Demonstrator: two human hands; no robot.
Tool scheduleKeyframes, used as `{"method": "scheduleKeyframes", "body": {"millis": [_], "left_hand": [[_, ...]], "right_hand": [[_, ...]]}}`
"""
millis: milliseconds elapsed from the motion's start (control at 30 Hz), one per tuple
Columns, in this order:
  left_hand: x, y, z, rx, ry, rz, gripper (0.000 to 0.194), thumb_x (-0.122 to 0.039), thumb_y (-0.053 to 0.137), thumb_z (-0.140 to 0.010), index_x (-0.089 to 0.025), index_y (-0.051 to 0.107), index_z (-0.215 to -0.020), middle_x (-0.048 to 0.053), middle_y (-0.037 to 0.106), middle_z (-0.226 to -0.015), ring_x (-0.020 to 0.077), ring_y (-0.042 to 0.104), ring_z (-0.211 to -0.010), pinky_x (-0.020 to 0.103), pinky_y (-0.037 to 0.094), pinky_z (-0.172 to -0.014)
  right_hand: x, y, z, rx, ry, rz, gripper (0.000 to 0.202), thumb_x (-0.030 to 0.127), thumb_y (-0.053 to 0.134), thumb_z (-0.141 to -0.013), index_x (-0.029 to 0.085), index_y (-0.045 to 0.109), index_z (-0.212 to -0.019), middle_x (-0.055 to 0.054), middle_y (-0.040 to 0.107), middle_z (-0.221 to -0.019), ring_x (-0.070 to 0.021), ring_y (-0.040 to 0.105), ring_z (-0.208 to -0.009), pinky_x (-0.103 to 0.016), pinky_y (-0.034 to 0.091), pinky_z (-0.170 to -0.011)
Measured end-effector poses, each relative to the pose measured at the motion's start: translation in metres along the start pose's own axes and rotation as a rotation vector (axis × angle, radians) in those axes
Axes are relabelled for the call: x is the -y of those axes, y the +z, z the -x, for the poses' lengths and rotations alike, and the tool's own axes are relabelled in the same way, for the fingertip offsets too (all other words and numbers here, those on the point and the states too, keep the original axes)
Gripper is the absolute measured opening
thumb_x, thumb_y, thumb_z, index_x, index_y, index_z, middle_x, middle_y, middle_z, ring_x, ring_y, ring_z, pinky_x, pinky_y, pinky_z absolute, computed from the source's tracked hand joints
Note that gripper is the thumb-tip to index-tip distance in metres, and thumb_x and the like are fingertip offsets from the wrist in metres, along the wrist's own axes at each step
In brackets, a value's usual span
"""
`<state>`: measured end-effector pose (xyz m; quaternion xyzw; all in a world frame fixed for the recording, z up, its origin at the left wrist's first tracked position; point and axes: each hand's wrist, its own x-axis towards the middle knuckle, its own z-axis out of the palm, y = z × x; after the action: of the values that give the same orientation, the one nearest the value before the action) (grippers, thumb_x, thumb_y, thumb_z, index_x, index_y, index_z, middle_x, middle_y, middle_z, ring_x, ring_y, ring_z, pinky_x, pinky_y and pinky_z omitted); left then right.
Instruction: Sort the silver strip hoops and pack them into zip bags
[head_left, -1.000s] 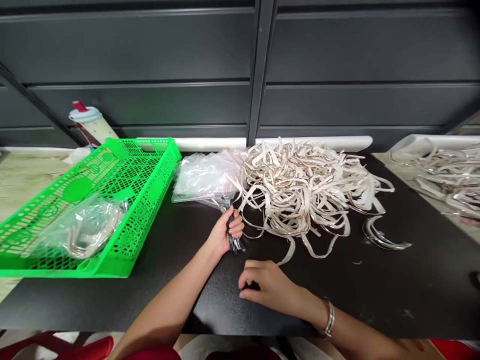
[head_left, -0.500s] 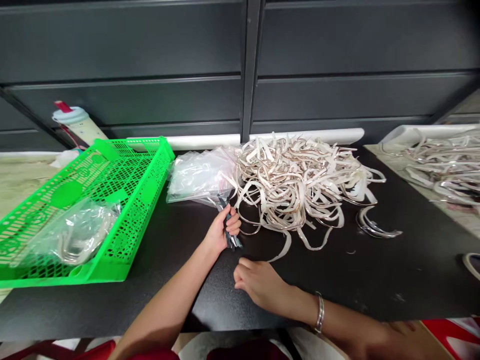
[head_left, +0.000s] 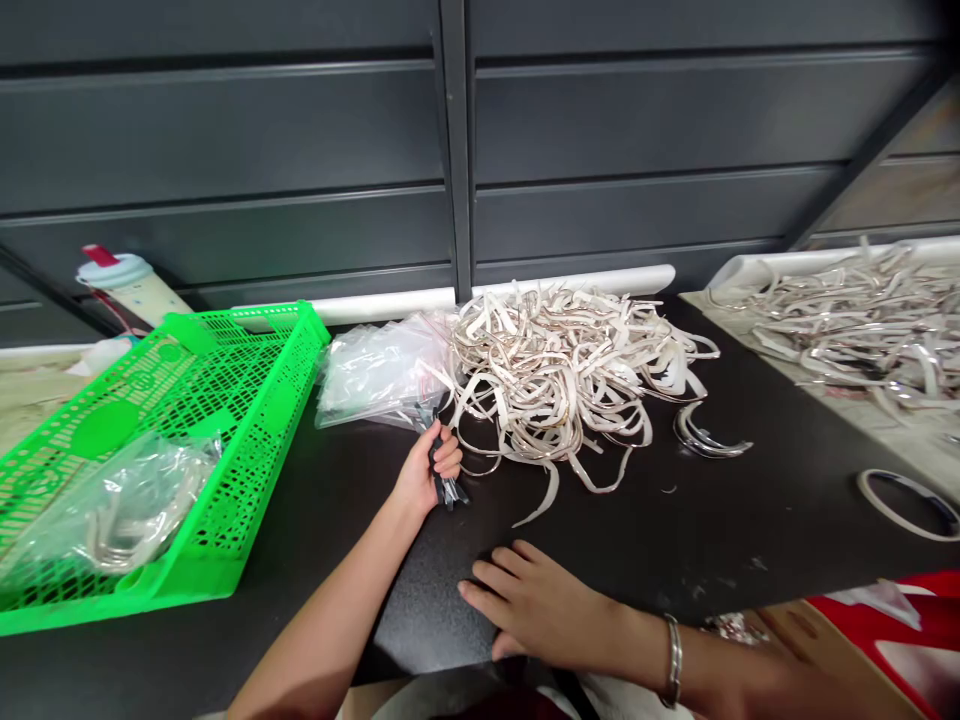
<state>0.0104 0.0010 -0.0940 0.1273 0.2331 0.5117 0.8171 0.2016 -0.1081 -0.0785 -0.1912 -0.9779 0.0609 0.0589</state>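
Observation:
My left hand [head_left: 424, 470] is closed around a bundle of thin dark strips with shiny bits [head_left: 451, 490], just above the black table [head_left: 600, 530]. What the strips are, I cannot make out. My right hand [head_left: 536, 605], palm down with fingers apart, is over the table near its front edge and holds nothing. Beyond my hands lies a tangled pile of curved white and silvery metal strips [head_left: 555, 390]. Clear plastic bags [head_left: 375, 375] are stacked to its left, behind the dark bundle. A few shiny curved pieces [head_left: 709, 442] lie to the pile's right.
On the left stands a green plastic basket [head_left: 251, 510] with a bagged set of curved pieces [head_left: 142, 500] inside. Behind it leans a bottle [head_left: 139, 290]. At right are another heap of strips [head_left: 885, 330], a pale ring [head_left: 874, 507] and something red [head_left: 934, 600].
The fingers of my right hand were curled and are now spread, with the hand nearer the front edge. My left hand keeps its grip. The view has swung right.

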Motion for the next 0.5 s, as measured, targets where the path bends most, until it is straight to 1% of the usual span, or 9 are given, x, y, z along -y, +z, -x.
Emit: {"method": "scheduleKeyframes", "body": {"millis": [67,133,200,267,333,400,500], "left_hand": [[-0.001,0.0,0.0,0.001,-0.002,0.0,0.026,-0.029,0.061,-0.084,-0.014,0.05,-0.065,-0.01,0.029,-0.045,0.0021,0.031,-0.033,0.011,0.023,-0.032],[-0.001,0.001,0.0,0.019,-0.01,0.0,0.026,-0.028,0.061,-0.084,-0.015,0.049,-0.065,-0.01,0.03,-0.045,0.002,0.032,-0.032,0.011,0.023,-0.032],[-0.002,0.002,0.0,0.04,-0.017,0.001,0.026,-0.027,0.06,-0.084,-0.015,0.048,-0.065,-0.01,0.031,-0.044,0.002,0.034,-0.032,0.011,0.024,-0.032],[-0.003,0.002,-0.001,0.041,-0.013,-0.002,0.025,-0.024,0.059,-0.085,-0.015,0.048,-0.065,-0.009,0.034,-0.044,0.0025,0.037,-0.032,0.011,0.025,-0.032],[-0.004,0.003,-0.002,0.039,-0.01,-0.012,0.024,-0.021,0.055,-0.087,-0.014,0.048,-0.066,-0.008,0.038,-0.045,0.003,0.04,-0.033,0.011,0.028,-0.032],[-0.005,0.005,-0.003,0.037,-0.01,-0.022,0.024,-0.019,0.05,-0.09,-0.014,0.048,-0.066,-0.007,0.041,-0.045,0.0035,0.041,-0.033,0.012,0.03,-0.032],[-0.005,0.01,-0.001,0.025,-0.004,-0.032,0.028,-0.018,0.041,-0.093,-0.015,0.048,-0.066,-0.006,0.043,-0.045,0.0043,0.043,-0.032,0.012,0.032,-0.031]], "right_hand": [[0.002,0.008,0.018,-0.034,0.043,0.016,0.065,0.057,0.06,-0.078,0.014,0.046,-0.126,-0.008,0.059,-0.115,-0.0237,0.05,-0.095,-0.036,0.039,-0.079],[0.003,0.015,0.04,-0.107,0.118,0.042,0.055,0.053,0.056,-0.083,0.016,0.049,-0.123,-0.007,0.061,-0.112,-0.023,0.051,-0.096,-0.035,0.038,-0.082],[0.004,0.02,0.064,-0.215,0.2,0.074,0.04,0.045,0.052,-0.089,0.018,0.054,-0.117,-0.005,0.064,-0.106,-0.021,0.053,-0.094,-0.034,0.038,-0.084],[0.005,0.023,0.086,-0.319,0.244,0.105,0.027,0.034,0.048,-0.094,0.018,0.057,-0.113,-0.003,0.066,-0.098,-0.0186,0.054,-0.089,-0.033,0.038,-0.084],[0.007,0.026,0.103,-0.407,0.247,0.131,0.023,0.023,0.044,-0.095,0.016,0.058,-0.112,-0.003,0.068,-0.089,-0.0168,0.055,-0.083,-0.032,0.04,-0.082],[0.008,0.03,0.112,-0.491,0.238,0.151,0.022,0.015,0.043,-0.094,0.015,0.059,-0.11,-0.002,0.067,-0.08,-0.0156,0.055,-0.078,-0.032,0.041,-0.079],[0.011,0.038,0.111,-0.585,0.266,0.136,0.018,0.016,0.044,-0.094,0.015,0.06,-0.102,0.0,0.064,-0.071,-0.0141,0.054,-0.073,-0.031,0.042,-0.076]]}}
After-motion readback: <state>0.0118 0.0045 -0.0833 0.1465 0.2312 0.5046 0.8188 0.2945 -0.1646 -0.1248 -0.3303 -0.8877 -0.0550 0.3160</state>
